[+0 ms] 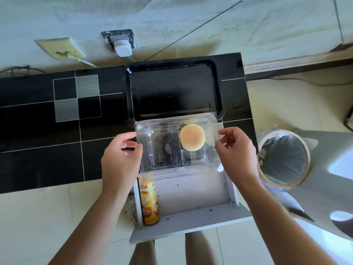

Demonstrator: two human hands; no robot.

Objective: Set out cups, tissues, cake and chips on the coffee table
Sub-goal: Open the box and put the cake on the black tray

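tabletop (38,150): glossy black with thin white grid lines and a couple of grey checker squares, runs across the whole middle of the view

tray (219,88): black, rectangular, sits on the tabletop at the far side, nothing in it as far as I can see

drawer (191,213): white, pulled out below the near edge of the tabletop, open toward the camera

bin (282,159): round one with a plastic liner, on the floor just right of the tabletop

cake box (162,150): clear plastic clamshell with moulded compartments, held between both hands above the near edge of the tabletop and the back of the drawer; its far edge overlaps the tray's near rim

chips can (148,201): yellow-orange tube lying on its side along the drawer's left wall, top end tucked under the box

left hand (122,155): fingers curled, thumb on top, pinching the left edge of the cake box

right hand (235,148): thumb and fingertips pressed together on the right edge of the box, pretty light pinch

cake (192,137): one round pale golden piece, in the right-hand far compartment of the box, nearer the right hand

plug (123,47): white adapter in a wall socket behind the tabletop
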